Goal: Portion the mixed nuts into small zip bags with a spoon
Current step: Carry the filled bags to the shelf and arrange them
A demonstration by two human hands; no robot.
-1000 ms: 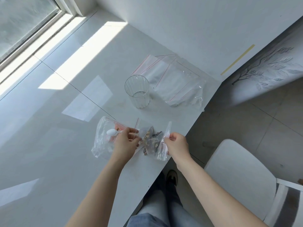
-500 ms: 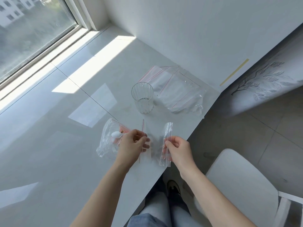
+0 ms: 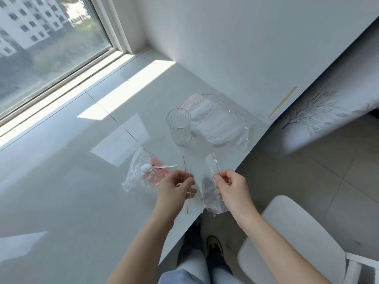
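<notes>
Between my two hands I hold a small clear zip bag (image 3: pixel 203 187) with a red strip, just above the counter's near edge. My left hand (image 3: pixel 176 186) pinches its left lip and my right hand (image 3: pixel 229 186) pinches its right lip. Dark nuts show dimly through the bag near my right hand. A white plastic spoon (image 3: pixel 155 167) lies on a larger crumpled bag (image 3: pixel 136 177) with orange-pink contents, left of my left hand. A ribbed clear cup (image 3: pixel 179 130) stands upright behind the bags, with only a few crumbs inside.
A pile of clear zip bags (image 3: pixel 221 121) lies to the right of the cup by the wall. The white counter (image 3: pixel 61 181) ends just right of my hands. A white chair (image 3: pixel 291 238) stands below at the right. A window (image 3: pixel 41 48) fills the far left.
My hands have drawn the small bag's lips apart and lifted slightly. The head camera has tilted up, bringing the window and wall into view.
</notes>
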